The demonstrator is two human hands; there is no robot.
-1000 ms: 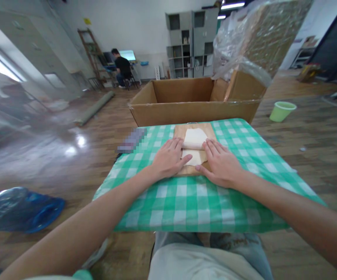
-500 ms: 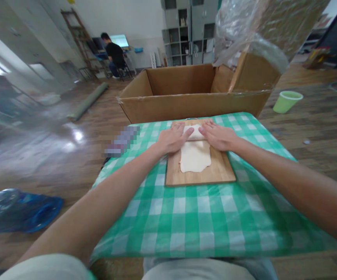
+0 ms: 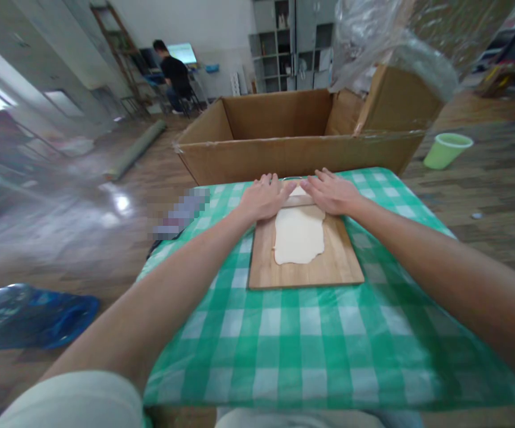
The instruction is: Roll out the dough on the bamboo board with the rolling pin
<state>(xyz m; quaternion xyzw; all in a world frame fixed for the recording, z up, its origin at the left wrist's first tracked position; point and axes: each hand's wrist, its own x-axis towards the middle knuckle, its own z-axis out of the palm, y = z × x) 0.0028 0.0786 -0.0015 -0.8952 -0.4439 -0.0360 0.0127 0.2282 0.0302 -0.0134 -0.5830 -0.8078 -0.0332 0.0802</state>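
Observation:
A flat sheet of pale dough (image 3: 299, 238) with uneven edges lies on a wooden cutting board (image 3: 264, 274). Across its far part rests a light-coloured rolling pin (image 3: 298, 201), its ends covered by my hands. My left hand (image 3: 266, 197) lies flat over the pin's left end, fingers stretched forward and slightly apart. Over the right end, my right hand (image 3: 332, 193) presses with its palm, fingers extended and spread. Both thumbs point inward above the middle of the pin. A bit of dough shows beyond the pin, between the hands.
A green-and-white checked cloth (image 3: 279, 345) covers the table. Behind it stands a large open cardboard box (image 3: 261, 157). A blurred-out item (image 3: 184, 213) lies at the table's left edge. A green bucket (image 3: 447, 151) and a blue plastic bottle (image 3: 34, 315) are on the floor. A person (image 3: 175, 74) sits far back.
Both hands have moved forward with the rolling pin, towards the board's far end. More of the dough sheet shows on the near side of the pin. The view has shifted slightly.

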